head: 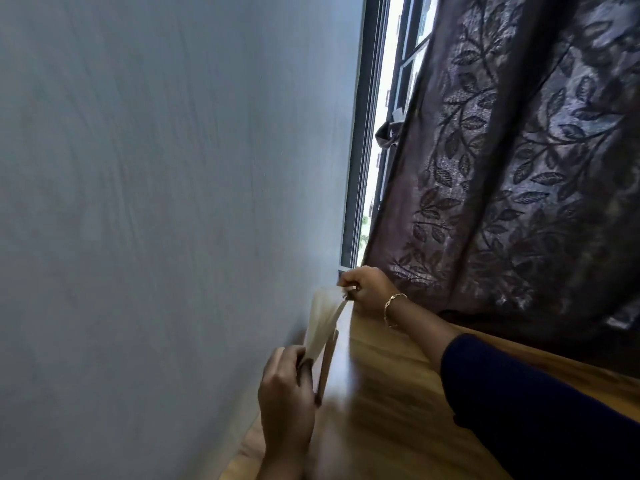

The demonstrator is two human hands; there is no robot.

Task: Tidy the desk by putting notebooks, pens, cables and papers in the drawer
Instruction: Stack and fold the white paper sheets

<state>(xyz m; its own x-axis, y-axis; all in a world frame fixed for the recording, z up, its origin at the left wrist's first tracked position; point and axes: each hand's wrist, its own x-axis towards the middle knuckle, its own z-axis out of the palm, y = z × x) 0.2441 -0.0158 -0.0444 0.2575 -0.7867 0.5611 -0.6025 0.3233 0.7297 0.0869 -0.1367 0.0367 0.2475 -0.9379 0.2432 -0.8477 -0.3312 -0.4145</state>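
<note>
Pinching from both ends, the two hands are holding a thin sheaf of papers (323,323) on edge in the head view. The left hand (285,382) is curling its grip around the near lower end, while the right hand (365,289) is closing its grip on the far upper corner, fingers bent tight. The papers are standing at the back edge of the counter (391,393), right against the wall (156,220), and are bowing a little between the two hands. They are showing as pale cream and soft with blur, with a stiffer tan strip running along their lower side; whether that is a card cover or another sheet I cannot tell. The counter is gleaming with a glossy, warm brown wood grain and is catching streaks of light. The wall is lying smooth, matte and grey-blue, crowding the papers on the left. Beyond the right hand a dark-framed window (360,168) is letting in a narrow slit of daylight, and a heavy brown-purple curtain (519,168) with a shiny woven leaf-and-vine pattern is hanging in folds down to the counter's far edge. A gold chain bracelet (393,310) is circling the right wrist, and a dark navy sleeve (536,410) is stretching across the wood.
</note>
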